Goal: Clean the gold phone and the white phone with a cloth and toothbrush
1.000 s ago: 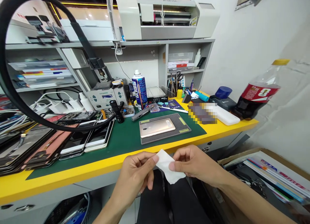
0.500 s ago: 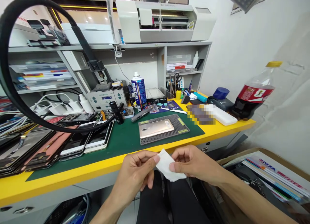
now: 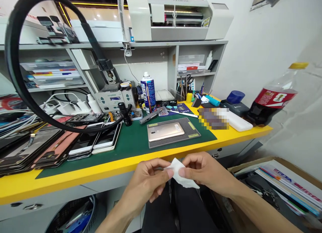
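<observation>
- Left hand and right hand both pinching the white tissue!
- Beyond their grip, a gold smartphone lies on a perforated mat.

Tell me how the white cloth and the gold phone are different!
The white cloth is creased and bent; the gold phone is smooth and flat.
The white cloth is pinched between the left hand and right hand, while the gold phone lies on a gray mat.
Both are light-colored.
</observation>
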The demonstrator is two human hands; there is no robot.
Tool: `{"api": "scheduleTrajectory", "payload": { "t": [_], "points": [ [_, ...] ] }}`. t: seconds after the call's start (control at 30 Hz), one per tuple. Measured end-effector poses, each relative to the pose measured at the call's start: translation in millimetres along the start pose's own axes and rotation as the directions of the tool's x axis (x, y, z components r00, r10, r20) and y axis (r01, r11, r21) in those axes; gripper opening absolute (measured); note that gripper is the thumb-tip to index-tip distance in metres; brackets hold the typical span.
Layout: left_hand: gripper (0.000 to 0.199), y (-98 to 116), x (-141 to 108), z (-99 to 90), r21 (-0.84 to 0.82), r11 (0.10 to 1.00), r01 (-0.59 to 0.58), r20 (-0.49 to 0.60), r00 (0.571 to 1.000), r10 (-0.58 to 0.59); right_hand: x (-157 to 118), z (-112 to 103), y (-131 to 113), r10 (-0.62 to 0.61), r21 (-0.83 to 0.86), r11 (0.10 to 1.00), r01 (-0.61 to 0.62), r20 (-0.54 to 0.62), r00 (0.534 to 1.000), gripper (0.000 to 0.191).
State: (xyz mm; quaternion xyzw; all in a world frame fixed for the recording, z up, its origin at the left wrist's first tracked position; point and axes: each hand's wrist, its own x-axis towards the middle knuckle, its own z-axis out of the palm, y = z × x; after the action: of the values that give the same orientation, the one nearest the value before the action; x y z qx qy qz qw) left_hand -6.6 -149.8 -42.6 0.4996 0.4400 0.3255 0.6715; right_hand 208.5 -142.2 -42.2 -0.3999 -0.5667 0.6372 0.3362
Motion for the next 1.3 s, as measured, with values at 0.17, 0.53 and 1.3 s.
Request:
{"api": "scheduleTrajectory", "payload": {
  "t": [0.17, 0.53, 1.3],
  "points": [
    [0.032, -0.6, -1.7, 4.3, -0.060, 0.998, 0.020, 0.014, 1.000, -0.020, -2.2, -2.2, 1.5, 0.004, -0.017, 1.000, -0.003, 0.008, 1.000, 0.027],
    [0.036, -0.2, -1.1, 3.6, 0.011, 1.000, -0.010, 0.006, 1.000, 0.010, -4.6, -1.1, 2.3, -0.005, -0.105, 0.994, 0.004, -0.003, 1.000, 0.032],
    [0.026, 11.5, -9.7, 11.0, 0.321, 0.930, -0.182, -0.022, 0.980, 0.199, -9.4, 3.6, -4.2, -0.193, -0.199, 0.965, 0.172, -0.093, 0.977, 0.026]
  ]
}}
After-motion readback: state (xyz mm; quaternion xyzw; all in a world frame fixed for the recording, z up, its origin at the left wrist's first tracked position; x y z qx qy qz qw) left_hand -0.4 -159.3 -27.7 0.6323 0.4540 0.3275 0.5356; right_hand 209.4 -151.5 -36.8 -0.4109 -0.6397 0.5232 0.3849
